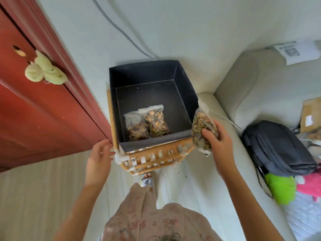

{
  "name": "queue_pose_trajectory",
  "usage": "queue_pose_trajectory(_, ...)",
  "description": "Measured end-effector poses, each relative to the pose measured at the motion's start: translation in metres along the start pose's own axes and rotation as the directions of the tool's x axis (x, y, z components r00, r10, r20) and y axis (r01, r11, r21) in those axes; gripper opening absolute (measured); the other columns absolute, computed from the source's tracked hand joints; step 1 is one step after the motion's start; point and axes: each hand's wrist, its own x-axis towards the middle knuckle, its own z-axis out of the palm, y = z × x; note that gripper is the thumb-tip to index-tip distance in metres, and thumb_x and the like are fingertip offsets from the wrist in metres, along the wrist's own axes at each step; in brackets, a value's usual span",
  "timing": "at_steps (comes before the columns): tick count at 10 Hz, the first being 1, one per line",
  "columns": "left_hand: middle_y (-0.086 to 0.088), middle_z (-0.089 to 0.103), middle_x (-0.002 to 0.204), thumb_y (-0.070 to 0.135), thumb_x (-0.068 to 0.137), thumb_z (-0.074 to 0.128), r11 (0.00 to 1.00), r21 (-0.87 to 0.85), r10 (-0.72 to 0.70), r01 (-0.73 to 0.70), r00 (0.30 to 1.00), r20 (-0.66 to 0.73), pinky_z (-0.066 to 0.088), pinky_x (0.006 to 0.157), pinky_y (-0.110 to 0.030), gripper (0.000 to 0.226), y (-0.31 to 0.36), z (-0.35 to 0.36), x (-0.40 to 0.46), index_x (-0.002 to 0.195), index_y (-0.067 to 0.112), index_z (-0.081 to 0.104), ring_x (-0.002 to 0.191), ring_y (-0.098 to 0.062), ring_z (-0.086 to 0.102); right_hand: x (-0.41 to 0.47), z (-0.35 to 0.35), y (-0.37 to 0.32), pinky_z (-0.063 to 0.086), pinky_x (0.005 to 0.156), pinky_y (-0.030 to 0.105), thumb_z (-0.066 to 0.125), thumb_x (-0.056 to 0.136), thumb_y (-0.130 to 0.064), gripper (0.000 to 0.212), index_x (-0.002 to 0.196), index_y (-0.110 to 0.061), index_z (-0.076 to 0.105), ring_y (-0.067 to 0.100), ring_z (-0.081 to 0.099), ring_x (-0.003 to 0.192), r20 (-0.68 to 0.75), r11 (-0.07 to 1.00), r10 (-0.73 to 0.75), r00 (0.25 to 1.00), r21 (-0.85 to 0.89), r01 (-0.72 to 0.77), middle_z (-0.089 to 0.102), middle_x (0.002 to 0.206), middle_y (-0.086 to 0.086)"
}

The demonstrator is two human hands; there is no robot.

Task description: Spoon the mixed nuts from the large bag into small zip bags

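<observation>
Right hand (219,139) has its grip curled round a filled zip bag (203,131) at the dark box's (184,87) 4 o'clock rim. Two filled bags (148,123) lie inside, toward 6 o'clock. Left hand (99,158), grip wide and empty, hovers near the box's 8 o'clock corner.

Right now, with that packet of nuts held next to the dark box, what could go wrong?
1. The right hand holds the filled zip bag outside the dark box, beside its right wall. If the grip slips, it may drop to the floor.
2. I cannot tell whether its zip is closed; if not, nuts could spill.
3. The box sits on a wicker stand close to the open left hand; a knock might shift it and the two filled bags inside.
</observation>
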Motion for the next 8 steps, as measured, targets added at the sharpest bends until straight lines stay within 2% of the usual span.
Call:
queue_pose_trajectory(1,-0.003,0.062,0.111,0.019,0.099,0.04,0.993,0.062,0.096,-0.096,0.995,0.011,0.048,0.089,-0.038,0.031,0.028,0.004,0.05,0.128,0.018,0.049,0.095,-0.018,0.061,0.043,0.026,-0.017,0.053,0.082,0.025,0.06,0.09,-0.018,0.042,0.13,-0.023,0.047,0.007,0.059,0.103,0.031,0.994,-0.052,0.998,-0.095,0.055,0.058,0.115,-0.006)
queue_pose_trajectory(2,0.005,0.058,0.112,0.028,0.099,0.039,0.995,0.075,0.067,-0.071,0.996,0.058,0.044,0.095,-0.041,0.041,0.044,0.014,0.079,0.139,0.026,0.037,0.103,-0.019,0.057,0.081,0.048,-0.019,0.049,0.081,0.017,0.063,0.088,-0.019,0.056,0.139,-0.021,0.039,0.001,0.053,0.1,0.163,0.962,-0.044,0.986,-0.26,0.086,0.048,0.119,-0.008)
queue_pose_trajectory(3,0.013,0.046,0.118,0.027,0.099,0.039,0.995,0.066,0.078,-0.08,0.997,0.028,0.035,0.09,-0.027,0.046,0.052,0.029,0.089,0.144,0.028,0.029,0.102,-0.008,0.048,0.109,0.067,-0.006,0.042,0.079,0.018,0.061,0.087,-0.023,0.064,0.144,-0.024,0.031,0.005,0.046,0.1,0.284,0.879,0.041,0.958,-0.466,0.1,0.044,0.125,-0.002)
queue_pose_trajectory(4,0.019,0.039,0.122,0.026,0.1,0.036,0.999,0.033,0.033,-0.033,0.999,-0.009,0.031,0.092,-0.023,0.044,0.052,0.041,0.094,0.144,0.028,0.029,0.11,-0.002,0.04,0.127,0.079,0.01,0.039,0.082,0.026,0.061,0.086,-0.03,0.067,0.145,-0.023,0.03,0.015,0.046,0.097,0.32,0.768,0.187,0.929,-0.637,0.065,0.043,0.13,0.009)
queue_pose_trajectory(5,0.022,0.039,0.128,0.026,0.1,0.036,0.999,0.007,0.043,-0.042,0.998,-0.036,0.032,0.095,-0.023,0.043,0.047,0.044,0.094,0.143,0.033,0.033,0.115,0.0,0.038,0.139,0.087,0.022,0.046,0.093,0.036,0.062,0.085,-0.027,0.07,0.146,-0.022,0.027,0.029,0.052,0.109,0.367,0.686,0.326,0.871,-0.726,0.05,0.039,0.134,0.014)
queue_pose_trajectory(6,0.02,0.042,0.135,0.026,0.1,0.038,0.998,0.005,0.065,-0.065,0.996,-0.062,0.035,0.095,-0.022,0.043,0.045,0.044,0.093,0.141,0.038,0.034,0.116,0.0,0.041,0.142,0.092,0.027,0.042,0.099,0.037,0.065,0.086,-0.026,0.074,0.147,-0.021,0.024,0.032,0.048,0.119,0.395,0.644,0.425,0.814,-0.764,0.034,0.036,0.138,0.017)
queue_pose_trajectory(7,0.011,0.044,0.141,0.027,0.099,0.039,0.999,0.003,0.041,-0.041,0.995,-0.095,0.034,0.094,-0.023,0.043,0.041,0.045,0.094,0.14,0.038,0.035,0.123,-0.008,0.043,0.145,0.089,0.025,0.039,0.103,0.038,0.065,0.087,-0.037,0.079,0.149,-0.021,0.019,0.032,0.044,0.126,0.453,0.591,0.482,0.75,-0.8,0.104,0.036,0.143,0.016)
queue_pose_trajectory(8,0.005,0.048,0.14,0.026,0.099,0.04,1.0,-0.015,0.021,-0.023,0.994,-0.107,0.04,0.096,-0.028,0.041,0.044,0.046,0.094,0.137,0.042,0.037,0.123,-0.02,0.05,0.156,0.081,0.001,0.038,0.103,0.036,0.056,0.089,-0.049,0.076,0.149,-0.017,0.022,0.027,0.041,0.132,0.505,0.551,0.502,0.703,-0.813,0.19,0.038,0.148,0.01)
